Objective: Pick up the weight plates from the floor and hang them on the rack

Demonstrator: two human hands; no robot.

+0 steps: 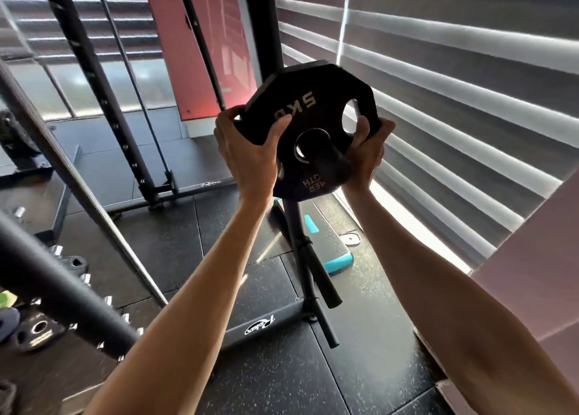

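A black weight plate [308, 101] marked 5 KG is held up in front of me in both hands. My left hand [247, 157] grips its left edge and my right hand [366, 154] grips its right edge beside a grip hole. The plate's centre hole sits over a black peg [324, 160] of the rack, whose end pokes through toward me. Below, the rack's upright post [297, 226] carries two more bare pegs [326, 292] and stands on a black base [263, 327].
More plates [34, 330] lie on the floor at the lower left beside a thick black bar [62, 292]. A teal and black step board [329, 242] lies behind the rack. Window blinds [454, 85] fill the right; a squat rack frame [103, 101] stands left.
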